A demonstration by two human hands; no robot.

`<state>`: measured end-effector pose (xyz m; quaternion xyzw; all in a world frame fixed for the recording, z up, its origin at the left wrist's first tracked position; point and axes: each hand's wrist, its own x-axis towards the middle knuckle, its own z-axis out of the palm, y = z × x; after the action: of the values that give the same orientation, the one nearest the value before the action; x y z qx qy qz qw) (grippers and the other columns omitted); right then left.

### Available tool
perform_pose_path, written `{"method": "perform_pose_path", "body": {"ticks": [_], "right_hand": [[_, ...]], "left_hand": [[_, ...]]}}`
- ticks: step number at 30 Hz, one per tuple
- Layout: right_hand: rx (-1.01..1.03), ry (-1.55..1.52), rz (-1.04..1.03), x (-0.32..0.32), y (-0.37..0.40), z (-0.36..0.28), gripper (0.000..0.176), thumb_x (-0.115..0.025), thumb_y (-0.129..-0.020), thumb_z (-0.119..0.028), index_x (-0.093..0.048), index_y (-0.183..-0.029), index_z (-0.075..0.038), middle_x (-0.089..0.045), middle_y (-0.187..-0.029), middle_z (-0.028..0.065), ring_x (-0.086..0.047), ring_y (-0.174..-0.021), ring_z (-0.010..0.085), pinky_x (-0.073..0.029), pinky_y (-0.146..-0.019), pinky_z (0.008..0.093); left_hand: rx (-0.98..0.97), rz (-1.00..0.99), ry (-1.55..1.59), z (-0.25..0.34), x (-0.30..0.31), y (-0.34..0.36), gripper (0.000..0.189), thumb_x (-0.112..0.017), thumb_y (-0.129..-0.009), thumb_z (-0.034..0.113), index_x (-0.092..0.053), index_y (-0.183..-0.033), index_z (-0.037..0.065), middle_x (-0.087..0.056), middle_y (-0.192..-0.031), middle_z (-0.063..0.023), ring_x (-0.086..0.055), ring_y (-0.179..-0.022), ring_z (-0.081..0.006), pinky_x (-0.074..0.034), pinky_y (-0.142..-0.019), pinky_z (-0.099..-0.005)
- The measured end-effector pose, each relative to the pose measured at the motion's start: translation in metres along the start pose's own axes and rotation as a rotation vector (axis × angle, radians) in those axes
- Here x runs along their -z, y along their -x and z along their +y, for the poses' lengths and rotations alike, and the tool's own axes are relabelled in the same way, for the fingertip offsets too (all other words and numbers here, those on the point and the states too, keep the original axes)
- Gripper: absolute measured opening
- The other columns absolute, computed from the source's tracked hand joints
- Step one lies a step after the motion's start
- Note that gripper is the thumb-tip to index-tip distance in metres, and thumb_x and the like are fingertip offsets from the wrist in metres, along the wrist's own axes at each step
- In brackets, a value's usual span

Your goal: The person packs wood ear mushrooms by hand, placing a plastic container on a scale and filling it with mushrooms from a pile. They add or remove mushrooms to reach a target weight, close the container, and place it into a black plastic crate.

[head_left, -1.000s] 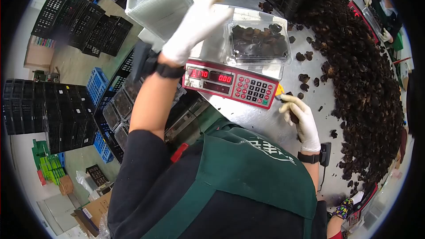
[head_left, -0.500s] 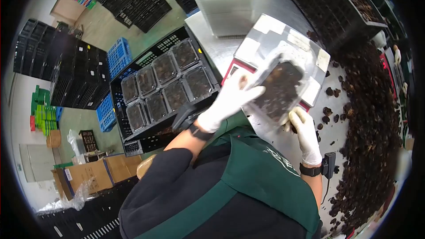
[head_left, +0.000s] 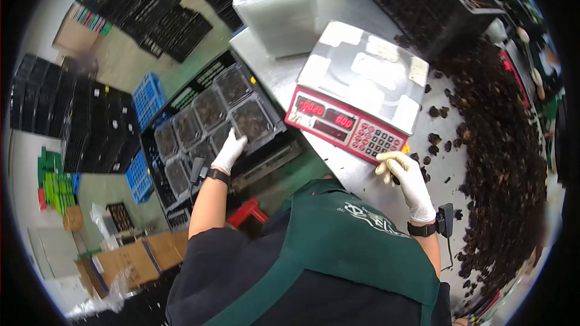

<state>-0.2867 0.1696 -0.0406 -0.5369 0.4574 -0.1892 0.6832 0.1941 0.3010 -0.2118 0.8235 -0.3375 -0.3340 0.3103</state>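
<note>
My left hand, in a white glove, reaches down into a black crate beside the table and grips a clear plastic container filled with dark dried mushrooms. Other filled containers lie around it in the crate. My right hand, also gloved, rests on the steel table at the near right corner of a red scale. Its fingers curl over a few dark mushroom pieces. The scale's platform is bare.
A tall stack of clear containers stands on the table behind the scale. A large pile of dark mushrooms covers the table's right side. Black and blue crates and cardboard boxes stand on the floor at left.
My left hand lifted the filled container off the scale, swung it left and brought it down into the crate. The right hand stayed by the scale's corner.
</note>
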Motion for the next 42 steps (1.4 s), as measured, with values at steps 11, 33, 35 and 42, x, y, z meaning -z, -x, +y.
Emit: {"method": "perform_pose_path", "body": {"ticks": [11,33,35,42], "right_hand": [[-0.064,-0.189,0.265,0.042,0.08,0.081,0.026,-0.051,-0.1,-0.018,-0.067,-0.116,-0.007,-0.069,-0.089,0.0001,-0.056,-0.068,0.0042,-0.044,-0.058,0.0203],[0.068,0.818,0.977,0.148,-0.014,0.076,0.062,-0.076,-0.076,-0.039,-0.06,-0.13,-0.014,-0.052,-0.137,0.0132,-0.053,-0.119,0.0335,-0.047,-0.098,0.0427],[0.091,1.008,0.925,0.146,-0.03,0.082,0.06,-0.075,-0.076,-0.042,-0.06,-0.128,-0.016,-0.054,-0.132,0.013,-0.053,-0.118,0.0335,-0.046,-0.098,0.0481],[0.399,0.846,0.867,0.145,-0.053,0.123,0.02,-0.071,-0.084,-0.022,-0.063,-0.098,-0.011,-0.059,-0.096,0.0076,-0.063,-0.092,0.0282,-0.055,-0.076,0.04]], "left_hand": [[-1.235,0.495,-0.653,0.356,0.052,-0.118,0.046,-0.056,-0.096,0.013,-0.049,-0.138,-0.004,-0.053,-0.137,-0.0255,-0.049,-0.13,-0.0374,-0.036,-0.111,-0.0417],[-1.391,0.014,-0.465,0.364,-0.098,0.059,0.023,-0.069,-0.082,-0.006,-0.071,-0.103,0.002,-0.067,-0.093,-0.0117,-0.065,-0.089,-0.0259,-0.052,-0.082,-0.0342],[-1.287,-0.125,-0.496,0.337,-0.129,0.064,0.034,-0.071,-0.079,-0.005,-0.069,-0.112,0.004,-0.067,-0.099,-0.0123,-0.064,-0.091,-0.0324,-0.052,-0.08,-0.0368],[-1.182,-0.162,-0.419,0.322,-0.154,0.088,0.047,-0.068,-0.084,0.001,-0.057,-0.129,0.0,-0.055,-0.128,-0.0203,-0.054,-0.119,-0.0379,-0.044,-0.101,-0.043]]}}
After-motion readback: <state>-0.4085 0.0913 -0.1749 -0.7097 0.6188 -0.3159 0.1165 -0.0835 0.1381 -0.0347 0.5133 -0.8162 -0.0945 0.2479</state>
